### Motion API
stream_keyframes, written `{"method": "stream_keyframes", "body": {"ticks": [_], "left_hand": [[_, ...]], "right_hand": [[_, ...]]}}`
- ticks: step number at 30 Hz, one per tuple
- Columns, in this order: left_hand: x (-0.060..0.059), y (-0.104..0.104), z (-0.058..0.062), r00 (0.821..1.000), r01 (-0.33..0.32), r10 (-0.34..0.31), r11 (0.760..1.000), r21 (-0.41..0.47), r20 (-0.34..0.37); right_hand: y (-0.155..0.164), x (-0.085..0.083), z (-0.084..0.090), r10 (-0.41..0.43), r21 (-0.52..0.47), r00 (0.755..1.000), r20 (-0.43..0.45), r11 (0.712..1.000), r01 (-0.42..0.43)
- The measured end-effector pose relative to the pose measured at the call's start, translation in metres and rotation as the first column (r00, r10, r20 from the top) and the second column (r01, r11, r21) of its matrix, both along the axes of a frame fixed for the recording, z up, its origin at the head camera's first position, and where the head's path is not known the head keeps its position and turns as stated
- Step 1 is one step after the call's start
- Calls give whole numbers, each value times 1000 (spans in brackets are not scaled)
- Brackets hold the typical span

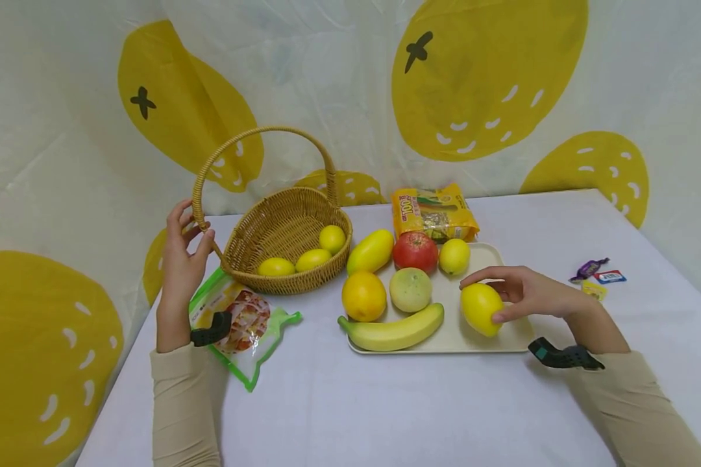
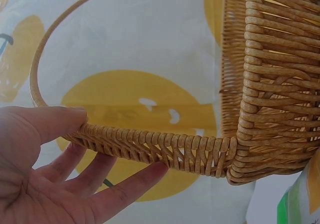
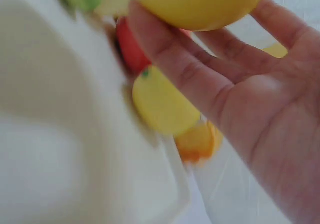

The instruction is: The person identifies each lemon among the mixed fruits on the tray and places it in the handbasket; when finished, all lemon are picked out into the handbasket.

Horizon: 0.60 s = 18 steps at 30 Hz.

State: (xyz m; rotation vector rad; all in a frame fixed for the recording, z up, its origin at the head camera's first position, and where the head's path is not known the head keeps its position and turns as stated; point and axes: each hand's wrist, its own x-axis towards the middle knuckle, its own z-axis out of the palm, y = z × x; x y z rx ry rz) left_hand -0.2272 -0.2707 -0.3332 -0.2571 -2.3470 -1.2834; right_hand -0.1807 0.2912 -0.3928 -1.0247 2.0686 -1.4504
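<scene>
Head view: right hand (image 1: 526,295) grips lemon (image 1: 481,308), wrist view blurred

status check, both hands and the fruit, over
Left hand grips woven wicker basket handle. Right hand holds yellow lemon over cream tray. Nothing blocking between.

woven wicker basket (image 1: 283,230) — rough, glossy lemon (image 1: 481,309)

Soft, even light fills the head view, bright without glare; only faint shadows lie under the tray (image 1: 505,340) and the sleeves on the table (image 1: 385,402). Straight edges bow slightly toward the frame's corners. The left wrist view is sharp on the basket (image 2: 270,84) weave. The right wrist view is heavily blurred, its near-left side a washed-out pale smear.
</scene>
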Motion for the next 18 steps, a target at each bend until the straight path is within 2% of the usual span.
{"method": "stream_keyframes", "body": {"ticks": [6,11,14,18], "left_hand": [[1,0,0,1000,-2,2,1000,2,-5],[1,2,0,1000,0,0,1000,8,-2],[1,1,0,1000,3,-3,1000,9,-3],[0,1,0,1000,5,-5,1000,15,-9]], "right_hand": [[-29,-11,16,8,-110,1000,22,994,-5],[-57,-23,28,52,-225,997,53,974,-39],[-77,-31,36,46,-250,997,54,968,-31],[-107,-40,48,29,-253,994,108,968,0]]}}
